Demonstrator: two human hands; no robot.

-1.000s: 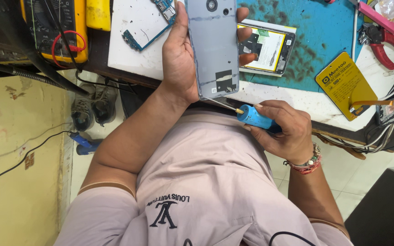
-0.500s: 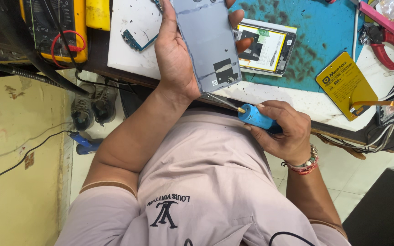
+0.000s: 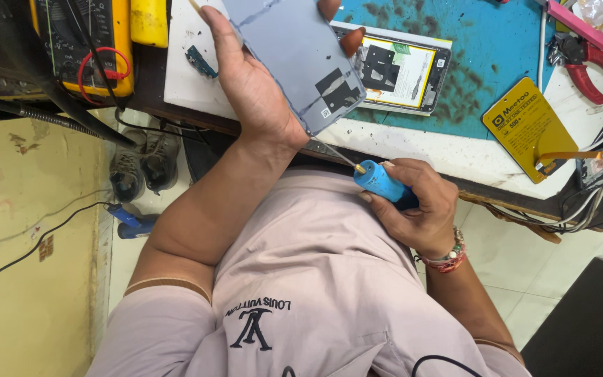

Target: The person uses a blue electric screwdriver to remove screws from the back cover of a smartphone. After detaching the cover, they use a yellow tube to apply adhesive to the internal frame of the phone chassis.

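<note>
Between the left-hand fingers (image 3: 347, 40), the phone back panel (image 3: 294, 52) looks matt grey, smooth; the screwdriver (image 3: 384, 185) under the right-hand fingers (image 3: 403, 167) has a glossy blue plastic handle.

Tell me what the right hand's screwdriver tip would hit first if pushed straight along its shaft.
Probably the lower edge of the grey phone panel held in the left hand. The right hand aims the blue screwdriver up-left at it; depth is unclear.
</note>
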